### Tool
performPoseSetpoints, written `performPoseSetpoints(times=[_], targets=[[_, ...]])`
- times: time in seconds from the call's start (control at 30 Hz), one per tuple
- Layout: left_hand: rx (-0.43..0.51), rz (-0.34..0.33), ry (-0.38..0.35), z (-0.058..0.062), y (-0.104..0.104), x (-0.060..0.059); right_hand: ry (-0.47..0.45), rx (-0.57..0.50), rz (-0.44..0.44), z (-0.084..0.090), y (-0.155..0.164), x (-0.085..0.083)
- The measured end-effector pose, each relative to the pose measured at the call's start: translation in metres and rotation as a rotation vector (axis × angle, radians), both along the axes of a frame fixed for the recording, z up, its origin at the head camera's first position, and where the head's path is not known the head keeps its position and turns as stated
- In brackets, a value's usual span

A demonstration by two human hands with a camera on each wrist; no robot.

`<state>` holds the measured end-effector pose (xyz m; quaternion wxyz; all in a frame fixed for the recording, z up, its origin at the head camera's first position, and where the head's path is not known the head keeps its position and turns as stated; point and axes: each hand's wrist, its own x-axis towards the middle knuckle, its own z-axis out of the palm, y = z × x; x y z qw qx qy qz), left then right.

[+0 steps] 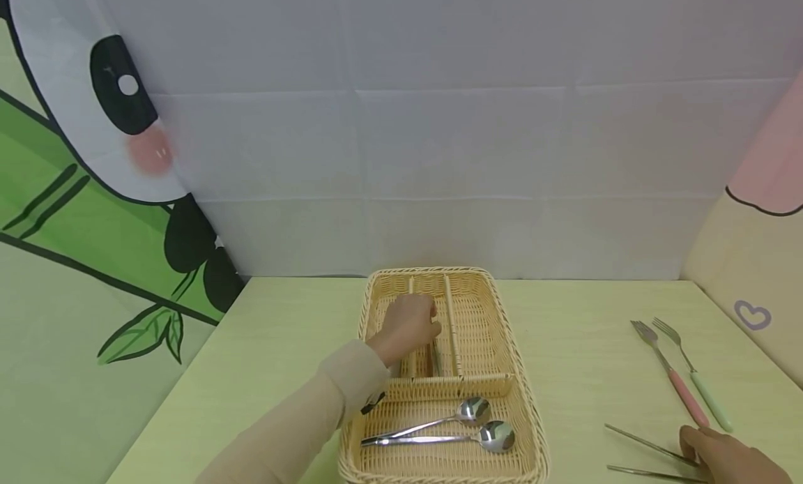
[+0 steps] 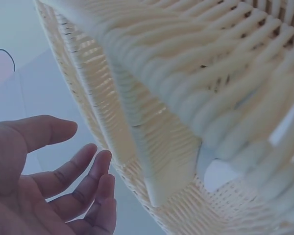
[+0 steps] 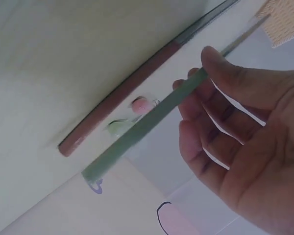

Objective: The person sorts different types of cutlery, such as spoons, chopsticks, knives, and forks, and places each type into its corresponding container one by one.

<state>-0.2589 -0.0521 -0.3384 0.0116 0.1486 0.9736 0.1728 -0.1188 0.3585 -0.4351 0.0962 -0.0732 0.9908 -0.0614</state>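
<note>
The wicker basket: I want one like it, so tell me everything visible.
The wicker basket looks like pale tan woven cane, with a thick rim. It sits upright on the table. Dividers form three long back compartments and a wide front one, holding two spoons; a slim brown item shows in the middle back one. The left hand is over the back; contact is unclear.

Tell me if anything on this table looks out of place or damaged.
Nothing looks visibly spilled or damaged. Slightly askew, though: the two spoons lying crosswise in the near end of the wicker basket, because their handles converge at the left while their bowls sit apart.
</note>
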Motion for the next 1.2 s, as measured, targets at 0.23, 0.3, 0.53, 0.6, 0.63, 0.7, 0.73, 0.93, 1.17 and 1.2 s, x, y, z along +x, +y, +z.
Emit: performPoseSetpoints(times=[0.23,0.3,0.53,0.6,0.63,0.7,0.73,0.93,1.17,1.2], targets=[[0.051,-0.034,0.005,0.009,0.003,0.007,0.276,-0.063,0.128,0.008,-0.01,0.0],[0.081,-0.048,0.003,0.011,0.004,0.01,0.371,-0.074,0.125,0.009,-0.015,0.0],[0.151,-0.077,-0.046,0.014,0.011,0.019,0.589,-0.11,0.081,0.017,-0.043,0.0],[0.143,-0.085,-0.046,0.014,0.013,0.021,0.666,-0.116,0.104,0.019,-0.049,-0.001],[0.138,-0.09,-0.045,0.014,0.014,0.022,0.713,-0.126,0.136,0.019,-0.052,-0.003],[0.139,-0.103,-0.047,0.013,0.017,0.025,0.789,-0.127,0.193,0.022,-0.059,-0.007],[0.143,-0.111,-0.049,0.013,0.018,0.026,0.826,-0.124,0.215,0.024,-0.063,-0.009],[0.166,-0.163,-0.056,0.011,0.026,0.034,0.933,-0.145,0.211,0.031,-0.084,-0.015],[0.162,-0.224,-0.021,0.007,0.037,0.044,0.902,-0.255,0.215,0.038,-0.102,-0.015],[0.166,-0.232,-0.022,0.007,0.039,0.045,0.903,-0.266,0.223,0.038,-0.105,-0.015]])
